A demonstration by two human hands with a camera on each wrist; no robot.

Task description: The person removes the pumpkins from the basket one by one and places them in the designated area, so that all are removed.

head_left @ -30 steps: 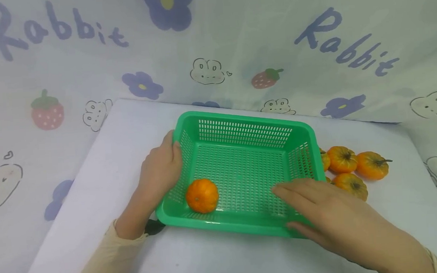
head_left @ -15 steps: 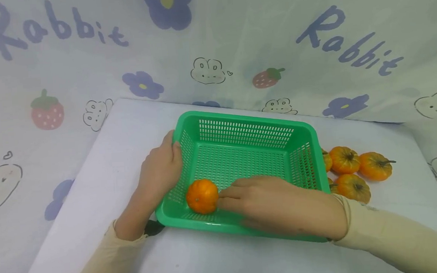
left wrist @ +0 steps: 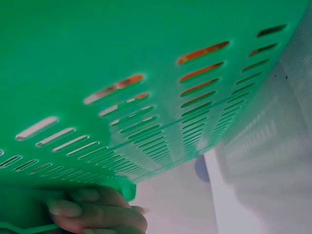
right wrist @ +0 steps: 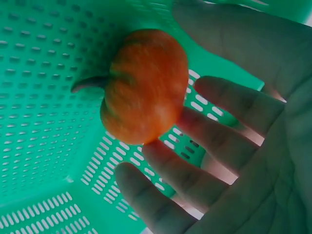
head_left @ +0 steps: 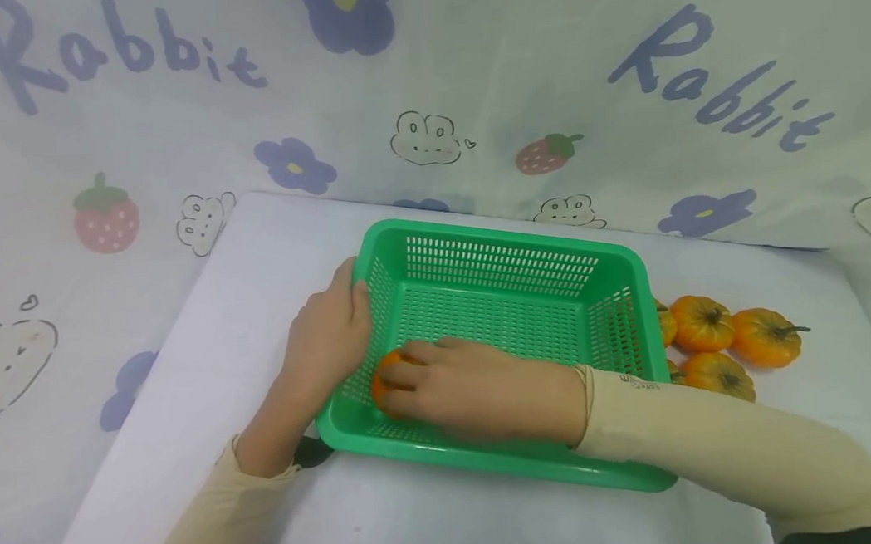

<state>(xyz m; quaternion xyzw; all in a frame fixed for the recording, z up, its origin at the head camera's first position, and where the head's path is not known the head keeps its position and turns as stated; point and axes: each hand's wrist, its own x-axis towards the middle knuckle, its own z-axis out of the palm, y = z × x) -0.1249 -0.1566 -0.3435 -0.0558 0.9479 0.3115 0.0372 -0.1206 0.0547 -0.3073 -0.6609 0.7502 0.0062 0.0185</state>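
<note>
A green plastic basket (head_left: 499, 459) with slotted walls stands on the white table. My left hand (head_left: 327, 333) grips its left rim; in the left wrist view, the curled fingers (left wrist: 105, 214) show under the rim against the outer wall. Inside, near the front left corner, lies a small orange pumpkin (right wrist: 146, 87) with a dark curved stem. Over it reaches my right hand (head_left: 457, 387), covering much of the pumpkin in the head view. From the right wrist, its fingers (right wrist: 219, 141) look spread and nearly straight, fingertips at the pumpkin's side, the thumb apart.
Several more orange pumpkins (head_left: 701, 322) lie on the table to the right of the basket, some partly hidden by its wall and by my right sleeve (head_left: 715, 438). Behind the white table (head_left: 276, 240) hangs a printed cloth (head_left: 483, 69).
My right hand has moved left from the basket's right side to the pumpkin and now covers part of it. My left hand keeps its hold on the rim. The head view has shifted slightly.
</note>
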